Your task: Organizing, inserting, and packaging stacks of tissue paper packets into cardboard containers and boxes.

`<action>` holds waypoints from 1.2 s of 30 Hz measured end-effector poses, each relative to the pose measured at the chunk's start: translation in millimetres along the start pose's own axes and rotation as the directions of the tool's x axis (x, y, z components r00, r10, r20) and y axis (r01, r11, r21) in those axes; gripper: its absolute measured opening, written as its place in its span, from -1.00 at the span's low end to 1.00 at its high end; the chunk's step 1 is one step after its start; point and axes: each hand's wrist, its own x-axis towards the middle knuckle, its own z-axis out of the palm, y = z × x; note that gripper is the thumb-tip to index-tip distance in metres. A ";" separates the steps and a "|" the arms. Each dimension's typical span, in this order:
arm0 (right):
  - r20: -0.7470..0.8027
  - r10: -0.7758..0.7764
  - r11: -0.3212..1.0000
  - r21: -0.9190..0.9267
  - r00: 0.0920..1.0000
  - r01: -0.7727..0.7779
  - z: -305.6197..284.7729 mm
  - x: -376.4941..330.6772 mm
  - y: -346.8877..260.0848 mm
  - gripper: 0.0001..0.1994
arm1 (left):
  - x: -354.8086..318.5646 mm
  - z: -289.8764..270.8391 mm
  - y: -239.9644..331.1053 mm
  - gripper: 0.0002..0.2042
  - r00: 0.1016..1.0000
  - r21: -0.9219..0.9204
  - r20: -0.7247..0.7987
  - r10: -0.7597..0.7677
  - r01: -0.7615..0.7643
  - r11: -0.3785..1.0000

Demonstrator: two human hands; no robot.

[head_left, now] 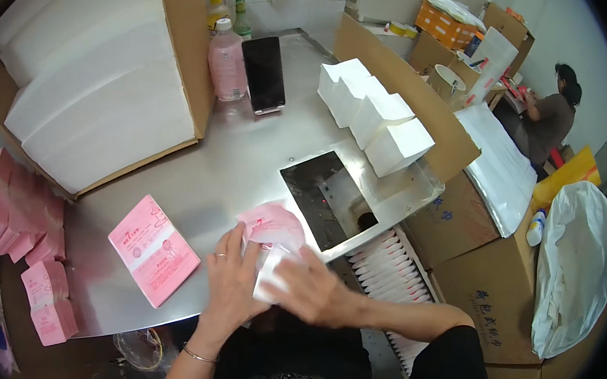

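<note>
My left hand [228, 274] is closed on the near edge of a pink plastic bag [278, 224] at the table's front. My right hand [318, 292], smeared by motion, grips a folded white tissue stack [271, 266] at the bag's mouth. How far the stack sits inside the bag is hidden by my fingers. To the left lies a flat pile of pink printed bags [154, 250] with a pale band across it. Several white tissue stacks [401, 144] stand in a row beyond the rectangular opening [318, 191] in the metal table.
A big carton [178, 43] of white tissue stands at left, with pink bundles [16, 211] below it. A phone [264, 74] leans by bottles [226, 63]. Filled packs [391, 269] line a box under the table's right edge. Cartons [484, 297] stand right; another person [547, 119] sits far off.
</note>
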 end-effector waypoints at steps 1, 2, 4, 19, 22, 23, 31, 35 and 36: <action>0.072 0.016 0.999 0.040 0.997 -0.019 4.7 3.1 -5.8 -0.71 | 3.5 6.3 8.8 -0.25 0.997 -0.005 0.005 -0.073 0.073 0.997; 0.069 0.017 0.999 0.047 0.997 -0.021 8.1 18.5 -6.5 -0.71 | 7.0 10.2 16.8 -0.24 0.998 0.040 -0.054 -0.041 0.043 0.998; 0.338 0.203 0.967 0.081 0.919 -0.244 8.2 56.0 8.1 -0.73 | 14.7 18.4 23.6 -0.22 0.990 0.042 -0.140 -0.027 0.033 0.999; -0.339 0.449 0.663 -0.493 0.827 -0.563 -54.3 7.4 168.9 -0.80 | 20.1 -6.0 9.2 -0.55 0.986 0.259 -0.164 0.043 0.001 0.966; -0.319 0.538 0.635 -0.454 0.780 -0.624 -57.8 12.6 168.5 -0.82 | 18.8 -8.8 5.1 -0.52 0.997 0.193 -0.065 0.032 -0.019 0.981; -0.325 0.545 0.653 -0.413 0.773 -0.635 -56.5 6.3 174.6 -0.83 | 18.9 -7.0 4.4 -0.52 0.997 0.196 -0.064 0.033 -0.020 0.980; -0.363 0.347 0.823 -0.325 0.865 -0.466 -54.1 -2.4 154.0 -0.64 | 14.2 7.3 12.9 -0.64 0.997 0.003 0.002 0.082 -0.082 0.997; -0.053 -0.035 0.984 0.175 0.998 0.044 -8.7 -3.9 14.6 -0.64 | 10.5 0.1 4.9 -0.43 0.998 -0.121 -0.022 -0.067 0.063 0.991; 0.038 -0.196 0.963 0.197 0.980 0.185 -15.3 4.7 -17.5 -0.66 | 10.0 -4.8 -6.6 -0.34 0.998 -0.018 -0.060 0.022 -0.023 1.000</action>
